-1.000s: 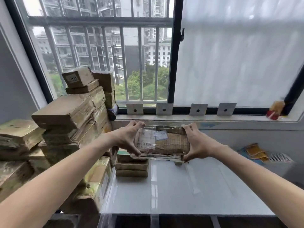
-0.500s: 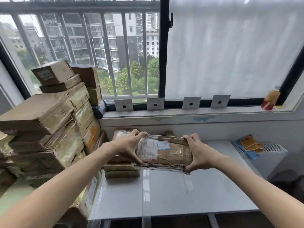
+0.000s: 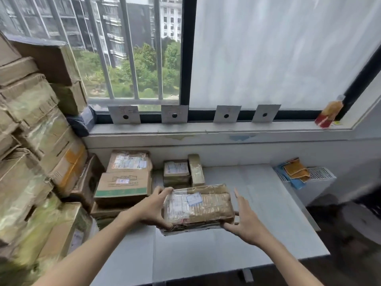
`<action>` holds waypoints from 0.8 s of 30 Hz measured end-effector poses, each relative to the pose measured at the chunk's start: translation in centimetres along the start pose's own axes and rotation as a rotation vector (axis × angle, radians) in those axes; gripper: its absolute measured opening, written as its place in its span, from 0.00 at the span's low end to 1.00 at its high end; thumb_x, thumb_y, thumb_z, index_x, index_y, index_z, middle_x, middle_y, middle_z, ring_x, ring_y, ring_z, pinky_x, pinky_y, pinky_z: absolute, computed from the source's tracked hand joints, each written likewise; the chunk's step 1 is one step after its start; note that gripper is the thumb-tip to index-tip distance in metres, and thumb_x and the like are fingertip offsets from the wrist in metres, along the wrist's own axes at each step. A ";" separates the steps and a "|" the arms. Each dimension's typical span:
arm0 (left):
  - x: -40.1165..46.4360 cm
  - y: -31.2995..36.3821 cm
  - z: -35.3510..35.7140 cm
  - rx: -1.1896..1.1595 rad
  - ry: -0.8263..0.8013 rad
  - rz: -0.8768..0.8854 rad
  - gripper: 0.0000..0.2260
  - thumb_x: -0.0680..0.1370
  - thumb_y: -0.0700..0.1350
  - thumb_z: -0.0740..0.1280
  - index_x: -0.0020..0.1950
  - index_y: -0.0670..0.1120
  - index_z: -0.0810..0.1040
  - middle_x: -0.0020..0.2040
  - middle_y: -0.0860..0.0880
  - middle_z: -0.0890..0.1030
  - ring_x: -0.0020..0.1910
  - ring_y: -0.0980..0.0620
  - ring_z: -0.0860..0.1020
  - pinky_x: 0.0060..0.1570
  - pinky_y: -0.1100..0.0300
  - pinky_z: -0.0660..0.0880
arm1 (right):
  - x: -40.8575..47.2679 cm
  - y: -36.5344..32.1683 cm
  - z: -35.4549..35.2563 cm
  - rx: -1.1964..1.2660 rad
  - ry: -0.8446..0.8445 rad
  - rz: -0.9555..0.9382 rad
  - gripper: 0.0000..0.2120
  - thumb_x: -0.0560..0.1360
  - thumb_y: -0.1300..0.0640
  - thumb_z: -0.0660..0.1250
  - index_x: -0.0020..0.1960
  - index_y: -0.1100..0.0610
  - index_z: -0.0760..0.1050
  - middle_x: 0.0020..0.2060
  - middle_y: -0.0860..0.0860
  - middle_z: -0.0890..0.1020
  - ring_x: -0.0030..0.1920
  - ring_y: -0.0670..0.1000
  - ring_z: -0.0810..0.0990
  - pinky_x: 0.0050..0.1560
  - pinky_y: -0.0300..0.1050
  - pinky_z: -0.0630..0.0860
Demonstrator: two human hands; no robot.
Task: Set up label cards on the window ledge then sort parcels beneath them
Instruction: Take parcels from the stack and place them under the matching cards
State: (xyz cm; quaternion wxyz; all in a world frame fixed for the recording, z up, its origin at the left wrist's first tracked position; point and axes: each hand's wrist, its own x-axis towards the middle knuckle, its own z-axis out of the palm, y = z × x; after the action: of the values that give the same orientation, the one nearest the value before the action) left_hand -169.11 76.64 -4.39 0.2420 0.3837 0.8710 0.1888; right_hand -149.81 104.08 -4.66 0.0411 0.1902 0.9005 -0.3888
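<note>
Four white label cards, each with a black dot, lean on the window ledge (image 3: 206,127): first (image 3: 125,114), second (image 3: 174,114), third (image 3: 226,114), fourth (image 3: 265,113). A taped brown parcel (image 3: 203,207) with a white and blue label lies low over the grey table (image 3: 226,250). My left hand (image 3: 153,210) grips its left end, thumb on top and fingers beneath. Beside its right end, my right hand (image 3: 244,221) has straight, spread fingers, and only the thumb touches the lower corner. A parcel stack (image 3: 125,182) lies below the first card, and smaller parcels (image 3: 179,172) sit below the second.
A tall pile of cardboard boxes (image 3: 35,141) fills the left side. A red and orange bottle (image 3: 328,114) stands at the ledge's right end. Blue and orange cloths (image 3: 294,172) lie on a rack past the table's right edge.
The parcel has come down from in front of the ledge to just above the table. My right hand has loosened from its right end, and the view has tilted down.
</note>
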 end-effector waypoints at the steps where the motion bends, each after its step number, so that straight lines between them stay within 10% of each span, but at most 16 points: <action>1: 0.1 -0.8 0.3 -0.015 -0.003 -0.025 0.55 0.60 0.62 0.79 0.78 0.51 0.53 0.69 0.51 0.60 0.66 0.46 0.71 0.68 0.55 0.69 | 0.2 0.3 1.2 0.076 0.012 0.033 0.55 0.70 0.46 0.78 0.82 0.50 0.42 0.78 0.47 0.54 0.68 0.47 0.72 0.61 0.43 0.76; 9: -0.5 -2.5 4.1 -0.320 0.250 -0.277 0.53 0.59 0.57 0.81 0.76 0.50 0.56 0.63 0.49 0.61 0.59 0.50 0.70 0.56 0.61 0.70 | 2.9 -1.5 7.7 0.355 0.071 0.208 0.39 0.77 0.49 0.71 0.80 0.48 0.52 0.76 0.46 0.64 0.64 0.48 0.76 0.57 0.42 0.73; 14: -0.1 -1.2 7.3 -0.535 0.392 -0.400 0.52 0.58 0.59 0.82 0.73 0.50 0.57 0.62 0.49 0.62 0.59 0.51 0.68 0.59 0.58 0.70 | 4.9 -4.2 9.3 0.449 -0.089 0.105 0.29 0.80 0.48 0.67 0.70 0.27 0.54 0.65 0.31 0.69 0.55 0.36 0.80 0.59 0.41 0.75; 18: 0.2 -0.6 8.6 -0.576 0.428 -0.346 0.50 0.54 0.64 0.78 0.69 0.53 0.57 0.60 0.53 0.62 0.61 0.56 0.64 0.60 0.64 0.64 | 6.8 -5.0 9.7 0.498 -0.167 0.052 0.39 0.77 0.43 0.70 0.78 0.31 0.49 0.64 0.23 0.71 0.62 0.39 0.79 0.66 0.46 0.75; 24: 0.0 -0.8 9.5 -0.606 0.331 -0.231 0.44 0.64 0.51 0.81 0.66 0.63 0.52 0.68 0.56 0.73 0.66 0.64 0.72 0.65 0.66 0.71 | 9.4 -3.9 8.4 0.507 -0.267 0.002 0.49 0.74 0.52 0.76 0.80 0.37 0.45 0.67 0.31 0.71 0.59 0.26 0.73 0.54 0.28 0.74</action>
State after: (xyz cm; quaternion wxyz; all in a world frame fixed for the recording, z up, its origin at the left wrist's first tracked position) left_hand -164.23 77.48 -12.51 0.2200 0.1579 0.8404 0.4695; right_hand -160.62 98.54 -9.93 0.1106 0.1423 0.7610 -0.6232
